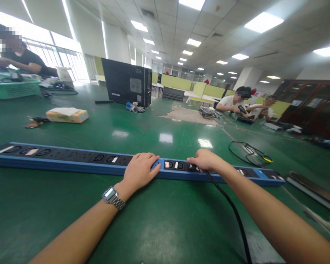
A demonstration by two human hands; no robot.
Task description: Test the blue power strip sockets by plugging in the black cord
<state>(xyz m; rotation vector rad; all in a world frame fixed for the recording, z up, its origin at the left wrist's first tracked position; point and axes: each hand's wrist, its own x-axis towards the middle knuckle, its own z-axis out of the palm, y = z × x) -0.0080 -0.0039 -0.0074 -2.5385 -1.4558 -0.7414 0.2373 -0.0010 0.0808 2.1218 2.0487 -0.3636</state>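
A long blue and black power strip [79,157] with rows of sockets and a few white labels lies across the table in front of me. My left hand [142,168], with a metal watch [113,197] on its wrist, grips the strip near its middle, the fingers over the far edge and the thumb on top. Further right, my right hand [207,160] is closed around the plug end of a black power cord [232,205] at the sockets. The plug is mostly hidden by the fingers, so how deep it sits cannot be seen. The cord runs down towards me.
Behind the strip stand a black computer case [126,81], gloves [135,107] and a tissue pack [67,114]. A coiled black cable [249,153] lies to the right, near a long dark bar [313,190]. A green basket [13,89] is at left. Other people work at both sides.
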